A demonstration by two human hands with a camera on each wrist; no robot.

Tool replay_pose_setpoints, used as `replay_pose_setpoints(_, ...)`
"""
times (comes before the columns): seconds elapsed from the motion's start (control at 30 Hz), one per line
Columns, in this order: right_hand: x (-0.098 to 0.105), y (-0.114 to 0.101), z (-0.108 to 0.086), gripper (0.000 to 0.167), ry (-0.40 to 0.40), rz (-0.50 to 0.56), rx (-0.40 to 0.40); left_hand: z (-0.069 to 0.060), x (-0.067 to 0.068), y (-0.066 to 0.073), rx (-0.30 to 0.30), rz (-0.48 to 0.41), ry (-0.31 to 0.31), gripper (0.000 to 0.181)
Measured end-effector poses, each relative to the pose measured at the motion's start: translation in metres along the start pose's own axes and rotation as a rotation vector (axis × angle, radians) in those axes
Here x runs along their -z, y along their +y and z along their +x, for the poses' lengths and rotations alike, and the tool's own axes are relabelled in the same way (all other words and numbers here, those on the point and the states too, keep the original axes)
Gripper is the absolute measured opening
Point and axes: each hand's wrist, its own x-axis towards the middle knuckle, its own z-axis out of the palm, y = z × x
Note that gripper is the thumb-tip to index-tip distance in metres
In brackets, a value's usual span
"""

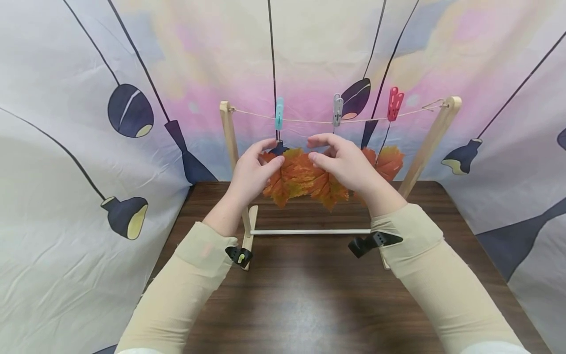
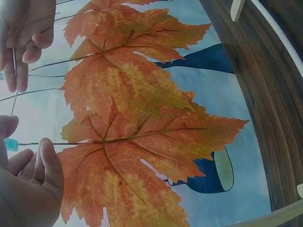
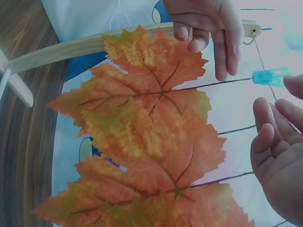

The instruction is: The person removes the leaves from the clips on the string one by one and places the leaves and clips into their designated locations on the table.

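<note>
Orange and yellow artificial maple leaves (image 1: 283, 179) hang by thin dark stems below a string. A light blue clothespin (image 1: 279, 114), a grey clothespin (image 1: 337, 110) and a red clothespin (image 1: 395, 104) sit along that string. My left hand (image 1: 255, 169) is beside the leftmost leaf, just below the blue clothespin, its fingers loosely bent around nothing. Below the grey clothespin, my right hand (image 1: 347, 162) is held in front of the leaves with relaxed fingers and nothing in its grasp. In the right wrist view the blue clothespin (image 3: 270, 77) pinches the string above a leaf's stem.
Two wooden posts (image 1: 426, 150) hold up the string (image 1: 305, 121). A white rod (image 1: 309, 231) joins them low down, above a dark wooden table (image 1: 305, 295). Behind hangs a cloth (image 1: 212, 59) printed with lamps.
</note>
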Motion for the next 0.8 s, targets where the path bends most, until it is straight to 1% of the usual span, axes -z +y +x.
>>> replay_pose_setpoints(0.17, -0.001, -0.007, 0.005, 0.041, 0.024, 0.028, 0.007, 0.002, -0.001, 0.001, 0.012, -0.038, 0.005, 0.048)
replay_pose_setpoints(0.33, -0.003, -0.014, 0.01, 0.042, 0.033, 0.043, 0.017, 0.005, -0.003, 0.003, 0.006, -0.052, 0.015, 0.047)
replay_pose_setpoints(0.47, -0.003, -0.021, 0.018, 0.041, 0.062, 0.051, 0.027, 0.009, -0.007, 0.004, 0.005, -0.072, 0.024, 0.045)
replay_pose_setpoints(0.63, -0.003, -0.03, 0.028, 0.041, 0.079, 0.04, 0.046, 0.013, -0.01, 0.006, 0.033, -0.099, 0.05, 0.043)
replay_pose_setpoints(0.7, -0.003, -0.033, 0.031, 0.041, 0.081, 0.043, 0.047, 0.014, -0.012, 0.006, 0.045, -0.134, 0.056, 0.042)
replay_pose_setpoints(0.8, -0.003, -0.038, 0.035, 0.04, 0.089, 0.064, 0.037, 0.015, -0.015, 0.004, 0.054, -0.212, 0.053, 0.04)
